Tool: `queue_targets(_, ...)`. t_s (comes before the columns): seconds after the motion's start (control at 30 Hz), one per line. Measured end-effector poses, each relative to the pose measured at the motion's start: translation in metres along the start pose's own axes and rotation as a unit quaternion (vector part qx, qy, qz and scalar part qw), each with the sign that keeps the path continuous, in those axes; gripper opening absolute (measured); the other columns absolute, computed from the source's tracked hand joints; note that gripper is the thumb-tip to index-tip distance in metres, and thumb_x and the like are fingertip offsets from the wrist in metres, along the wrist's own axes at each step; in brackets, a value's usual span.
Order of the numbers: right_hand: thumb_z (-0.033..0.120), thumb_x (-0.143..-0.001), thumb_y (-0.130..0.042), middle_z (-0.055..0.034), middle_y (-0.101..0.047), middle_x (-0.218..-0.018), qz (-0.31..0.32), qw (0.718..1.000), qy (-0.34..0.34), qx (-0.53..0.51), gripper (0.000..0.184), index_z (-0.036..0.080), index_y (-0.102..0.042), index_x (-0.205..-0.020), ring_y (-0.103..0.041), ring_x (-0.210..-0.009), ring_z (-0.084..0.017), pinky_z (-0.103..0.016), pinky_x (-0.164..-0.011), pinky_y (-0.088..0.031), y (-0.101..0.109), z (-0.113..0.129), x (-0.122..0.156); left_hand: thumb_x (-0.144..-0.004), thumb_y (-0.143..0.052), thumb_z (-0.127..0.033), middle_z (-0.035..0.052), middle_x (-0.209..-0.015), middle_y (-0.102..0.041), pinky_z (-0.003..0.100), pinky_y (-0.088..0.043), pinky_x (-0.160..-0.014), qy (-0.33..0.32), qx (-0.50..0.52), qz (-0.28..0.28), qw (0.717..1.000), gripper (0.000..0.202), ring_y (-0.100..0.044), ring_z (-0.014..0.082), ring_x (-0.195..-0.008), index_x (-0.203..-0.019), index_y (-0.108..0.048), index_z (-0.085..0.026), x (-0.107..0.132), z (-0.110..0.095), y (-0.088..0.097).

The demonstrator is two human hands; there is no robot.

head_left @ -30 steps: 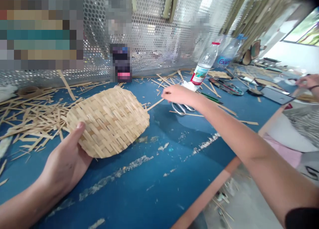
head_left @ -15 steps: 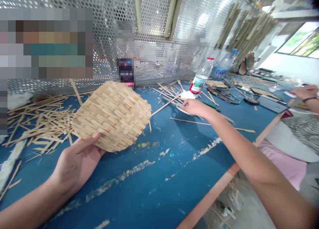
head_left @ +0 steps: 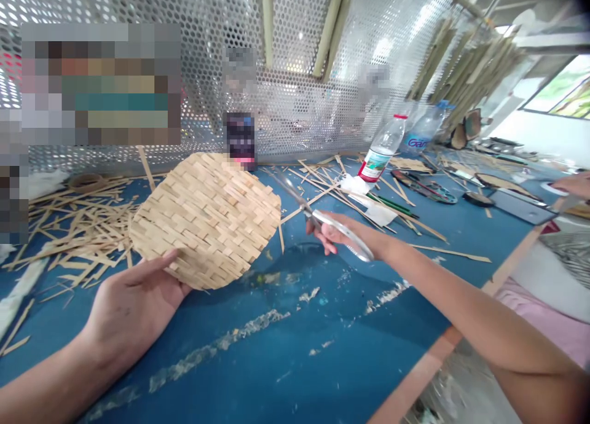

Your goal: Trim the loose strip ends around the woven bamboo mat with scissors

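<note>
Holding a woven bamboo mat (head_left: 207,221) over the blue counter (head_left: 295,313) in the left grip (head_left: 131,307), with the right grip (head_left: 338,236) clamped on closed scissors (head_left: 298,195) just beside its edge. Looks like trimming; the blades need opening and lining up there.
</note>
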State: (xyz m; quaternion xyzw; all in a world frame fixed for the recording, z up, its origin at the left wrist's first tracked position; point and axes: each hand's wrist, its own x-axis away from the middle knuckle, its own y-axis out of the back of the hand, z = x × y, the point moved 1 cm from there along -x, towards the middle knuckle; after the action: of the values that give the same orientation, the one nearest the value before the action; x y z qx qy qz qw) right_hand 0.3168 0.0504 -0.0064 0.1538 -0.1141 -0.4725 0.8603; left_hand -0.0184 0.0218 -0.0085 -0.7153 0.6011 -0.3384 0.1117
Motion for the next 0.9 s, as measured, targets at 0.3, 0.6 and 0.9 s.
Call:
queue_targets(0.3, 0.063, -0.089, -0.06, 0.0016, -0.048, -0.081, -0.019, 0.999, -0.024, 0.039, 0.046, 0.018, -0.053, -0.096, -0.044, -0.058, -0.008, -0.026, -0.057, -0.046, 0.006, 0.001, 0.0, -0.084, -0.049, 0.0, 0.0128, -0.119, -0.072, 0.038, -0.067, -0.077, -0.021, -0.022, -0.02, 0.999, 0.031, -0.073, 0.0267, -0.103, -0.1, -0.072, -0.014, 0.0, 0.0, -0.002)
queue_targets(0.6, 0.067, -0.086, -0.062, 0.0024, -0.05, -0.077, 0.019, 0.999, -0.017, 0.035, 0.049, 0.019, -0.054, -0.094, -0.048, -0.053, -0.007, -0.026, -0.058, -0.048, -0.001, 0.004, 0.003, -0.085, -0.049, -0.001, 0.0132, -0.111, -0.073, 0.035, -0.068, -0.074, -0.016, -0.037, -0.025, 0.999, 0.034, -0.072, 0.0271, -0.105, -0.105, -0.072, -0.015, 0.003, 0.0, -0.006)
queue_targets(0.9, 0.07, -0.073, -0.071, 0.0076, -0.046, -0.058, -0.037, 0.997, -0.067, -0.004, 0.055, 0.02, -0.05, -0.082, -0.043, -0.039, -0.007, -0.025, -0.039, -0.037, -0.006, 0.0, -0.004, -0.084, -0.047, 0.001, 0.0138, -0.094, -0.075, 0.036, -0.068, -0.069, -0.014, -0.029, -0.055, 0.998, 0.027, -0.075, 0.0251, -0.086, -0.088, -0.07, -0.012, 0.004, 0.002, -0.01)
